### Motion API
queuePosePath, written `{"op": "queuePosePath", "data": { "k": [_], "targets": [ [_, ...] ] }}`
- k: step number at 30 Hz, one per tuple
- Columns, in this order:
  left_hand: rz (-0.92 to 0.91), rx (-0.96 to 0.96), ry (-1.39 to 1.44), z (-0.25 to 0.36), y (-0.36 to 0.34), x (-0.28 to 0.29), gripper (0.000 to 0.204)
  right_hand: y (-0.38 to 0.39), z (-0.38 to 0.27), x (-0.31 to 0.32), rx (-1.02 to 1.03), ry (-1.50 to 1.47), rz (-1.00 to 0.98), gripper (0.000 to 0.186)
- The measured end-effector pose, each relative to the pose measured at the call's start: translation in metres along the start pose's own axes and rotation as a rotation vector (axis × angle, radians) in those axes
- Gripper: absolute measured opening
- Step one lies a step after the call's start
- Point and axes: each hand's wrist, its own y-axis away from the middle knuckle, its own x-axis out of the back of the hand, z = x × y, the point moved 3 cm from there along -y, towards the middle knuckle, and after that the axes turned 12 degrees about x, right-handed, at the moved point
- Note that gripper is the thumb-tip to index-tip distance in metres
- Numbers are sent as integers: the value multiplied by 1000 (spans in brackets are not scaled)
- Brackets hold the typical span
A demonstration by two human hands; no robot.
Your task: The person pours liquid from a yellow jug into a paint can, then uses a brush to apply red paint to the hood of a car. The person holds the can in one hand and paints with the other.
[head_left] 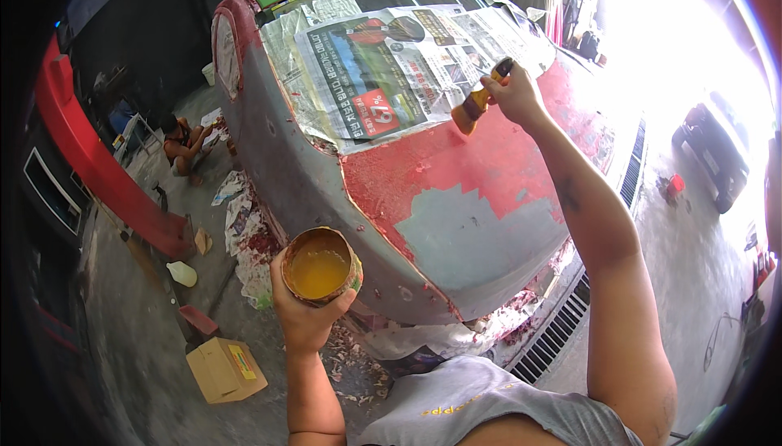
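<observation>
Fingers [492, 88] of the right hand [520, 100] are closed round the brush [470, 112] at the red panel's [452, 165] far side, and the left hand [308, 321] cups the near-left tub [357, 271], best kept level against spills.

You are holding a brush [475, 109] with a black-ended handle; it is slanting, its amber-brown bristles pointing down at the car panel [423, 167], whether touching or just above you cannot be sure. That panel is sloping toward you, wearing patchy red paint and showing a jagged grey area nearer you. You are also holding a round, open can [318, 241], which is containing yellow-amber liquid [319, 273].
</observation>
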Motion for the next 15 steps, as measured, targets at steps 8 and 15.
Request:
{"op": "queuePosePath", "data": {
  "k": [8,15],
  "targets": [
    [-37,16,29,-3,-3,-13,90,62,-101,-49,361,405,-381,28],
    [-27,16,24,-9,-2,-14,90,54,-136,-73,380,158,-310,29]
  ]
}}
